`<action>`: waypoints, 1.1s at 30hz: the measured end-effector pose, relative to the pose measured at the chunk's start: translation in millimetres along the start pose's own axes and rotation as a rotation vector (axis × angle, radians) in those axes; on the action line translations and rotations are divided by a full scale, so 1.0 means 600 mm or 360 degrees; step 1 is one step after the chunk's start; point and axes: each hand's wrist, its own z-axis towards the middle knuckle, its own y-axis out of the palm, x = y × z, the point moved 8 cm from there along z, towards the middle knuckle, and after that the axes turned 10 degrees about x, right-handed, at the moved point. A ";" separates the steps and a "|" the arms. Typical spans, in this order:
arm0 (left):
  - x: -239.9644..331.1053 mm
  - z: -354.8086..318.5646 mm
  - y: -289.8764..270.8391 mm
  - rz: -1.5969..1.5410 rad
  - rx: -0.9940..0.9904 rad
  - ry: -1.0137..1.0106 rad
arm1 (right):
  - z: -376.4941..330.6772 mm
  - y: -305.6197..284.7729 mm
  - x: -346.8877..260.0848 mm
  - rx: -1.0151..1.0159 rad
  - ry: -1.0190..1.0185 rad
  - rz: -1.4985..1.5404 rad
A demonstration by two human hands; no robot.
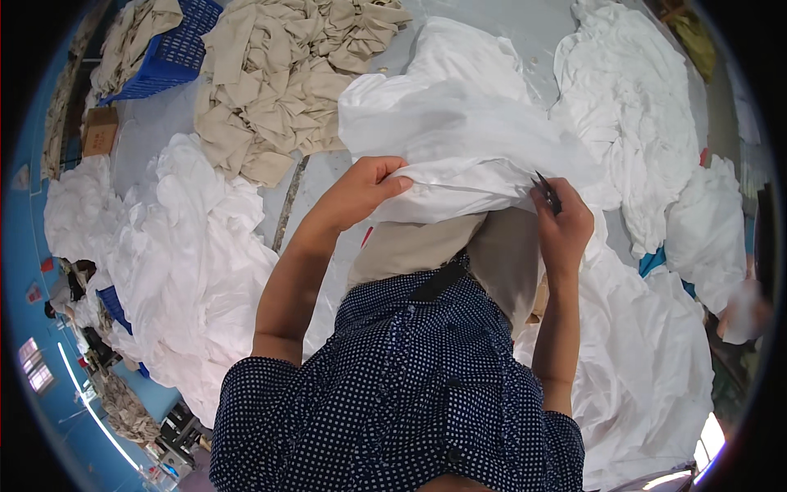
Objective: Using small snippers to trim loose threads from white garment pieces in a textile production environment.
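Note:
A white piece of fabric [471, 135] is spread in front of me and hangs over my lap. My left hand [361, 195] is closed, pinching the near edge of the fabric between thumb and fingers. Opposite it, my right hand [566, 221] is closed round small dark thread snips [548, 193]. Their blades point up and left, close to the fabric's right edge. Whether the right fingertips also pinch the cloth is hidden.
Beige garments lie in a heap [275, 82] at far left, beside a blue plastic basket [176, 49] and a cardboard box [100, 131]. White fabric piles rise at left [193, 271], right [631, 123] and near right [643, 369]. At the right edge, a blurred hand [748, 312] shows.

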 end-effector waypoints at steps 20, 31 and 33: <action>-0.017 -0.058 0.024 -0.0978 -0.0014 -0.0246 | -0.093 0.087 -0.200 0.0082 -0.1005 -0.0005; -0.023 -0.059 0.031 -0.0963 -0.0035 -0.0236 | -0.090 0.087 -0.183 -0.0002 -0.0798 0.0233; -0.025 -0.058 0.029 -0.0949 -0.0031 -0.0235 | -0.083 0.090 -0.172 -0.0129 -0.0572 0.0455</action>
